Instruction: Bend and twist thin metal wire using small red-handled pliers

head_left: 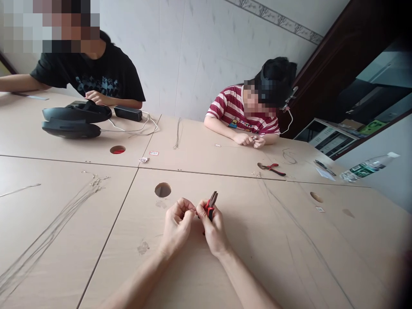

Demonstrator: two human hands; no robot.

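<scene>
Pale tabletop panels (135,274), split by dark seams, stretch across to a light tiled wall (183,56). Near the middle of the front panel, the pliers (213,201) stand nose-up in the right hand (213,229), whose fingers are wrapped about the red-and-black handles; nothing shows between the tool's metal tips. Its thumb and forefinger come together with the pinched fingertips of the left hand (177,223), and whatever lies between them is too small to make out. I judge the step in hand to be fine fingertip work, with the pliers parked rather than biting; the next move seems to call for a steady pinch and a slight turn of the wrist to bring the tool round. Just beyond the left hand is a round hole (162,189). Farther left lies a bundle of thin strands (94,188), and other strands (300,227) trail across the right side. At the far right, second pliers (272,169) rest before a co-worker in a striped shirt (230,101); a person in black (124,77) sits far left, behind a dark device (72,128).
</scene>
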